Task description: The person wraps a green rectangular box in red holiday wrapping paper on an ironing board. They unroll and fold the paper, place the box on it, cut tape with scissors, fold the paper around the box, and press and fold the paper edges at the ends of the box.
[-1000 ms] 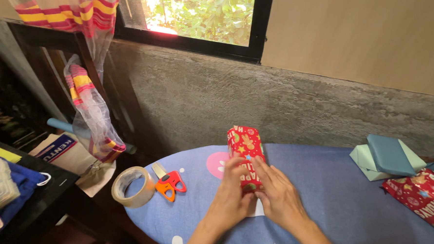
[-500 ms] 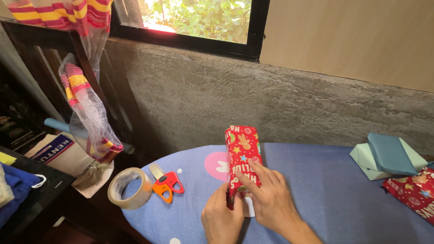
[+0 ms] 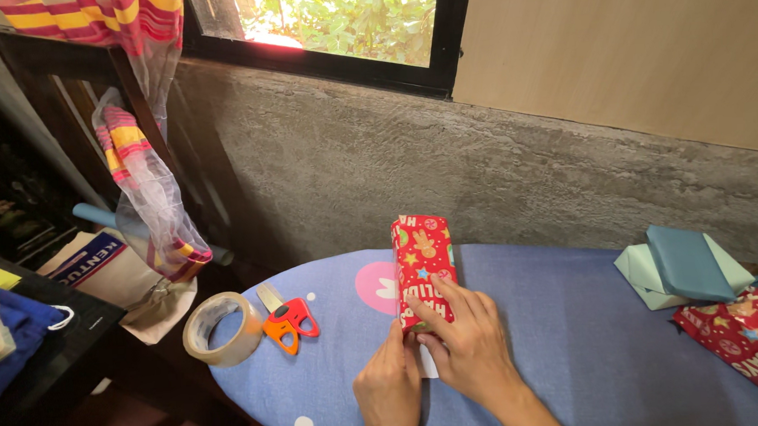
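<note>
A small box wrapped in red festive paper [image 3: 423, 258] lies lengthwise on a blue padded board [image 3: 555, 333]. My right hand [image 3: 466, 350] rests flat over its near end, fingers pressing the top. My left hand [image 3: 389, 390] is at the box's near left corner, fingertips pinching the paper edge there. A bit of white paper shows under the box between my hands.
A roll of clear tape [image 3: 216, 329] and orange-handled scissors [image 3: 286, 318] lie at the board's left end. Folded teal and mint paper [image 3: 680, 270] and red wrapping paper [image 3: 746, 337] sit at the right. A concrete wall and window stand behind; a dark table [image 3: 52, 338] is left.
My left hand slid from the top of the box down to its near left corner. My right hand stayed pressed on the box's near end.
</note>
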